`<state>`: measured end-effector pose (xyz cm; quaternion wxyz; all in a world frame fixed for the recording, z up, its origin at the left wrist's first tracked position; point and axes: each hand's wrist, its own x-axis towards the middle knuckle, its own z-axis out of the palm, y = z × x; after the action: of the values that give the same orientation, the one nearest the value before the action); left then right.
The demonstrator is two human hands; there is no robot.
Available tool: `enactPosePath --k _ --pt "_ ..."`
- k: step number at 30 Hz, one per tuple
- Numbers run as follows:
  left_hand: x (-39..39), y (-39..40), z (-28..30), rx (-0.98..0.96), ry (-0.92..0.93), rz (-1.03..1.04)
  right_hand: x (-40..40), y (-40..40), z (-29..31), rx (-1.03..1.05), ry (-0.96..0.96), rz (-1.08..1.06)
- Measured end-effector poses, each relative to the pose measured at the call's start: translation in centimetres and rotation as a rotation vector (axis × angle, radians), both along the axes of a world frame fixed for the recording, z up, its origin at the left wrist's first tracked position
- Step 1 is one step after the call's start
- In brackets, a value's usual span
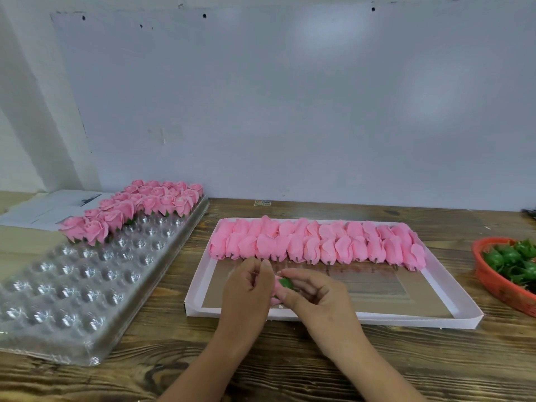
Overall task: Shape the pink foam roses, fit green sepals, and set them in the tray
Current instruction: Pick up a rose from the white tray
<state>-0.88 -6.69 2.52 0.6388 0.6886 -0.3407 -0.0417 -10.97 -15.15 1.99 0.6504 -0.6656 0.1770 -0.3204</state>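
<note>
My left hand (248, 288) curls round a pink foam rose (276, 297), most of it hidden by my fingers. My right hand (311, 294) pinches a green sepal (285, 283) against the rose's base, above the near edge of the pink cardboard box lid (377, 319). Two rows of unshaped pink roses (316, 245) lie along the lid's far side. At the left lies a clear plastic tray (72, 285) with round cups. Finished roses with sepals (139, 207) fill its far end.
A red basket (499, 288) of green sepals (513, 259) sits at the right edge of the wooden table (261, 367). White papers (43, 207) lie behind the tray. A grey wall panel rises behind the table.
</note>
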Motion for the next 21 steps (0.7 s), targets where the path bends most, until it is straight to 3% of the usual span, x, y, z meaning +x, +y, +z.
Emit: enactPosePath --k 7,14,21 --pt "0.51 -0.08 -0.46 0.027 0.04 0.004 -0.12 -0.2 -0.29 -0.113 0.028 0.026" --pt "0.73 0.01 -0.61 -0.004 0.165 0.021 -0.19 -0.29 -0.32 -0.075 0.01 -0.024" --pt "0.44 -0.01 -0.6 0.004 0.111 0.008 -0.18 -0.31 -0.33 -0.048 0.009 0.001"
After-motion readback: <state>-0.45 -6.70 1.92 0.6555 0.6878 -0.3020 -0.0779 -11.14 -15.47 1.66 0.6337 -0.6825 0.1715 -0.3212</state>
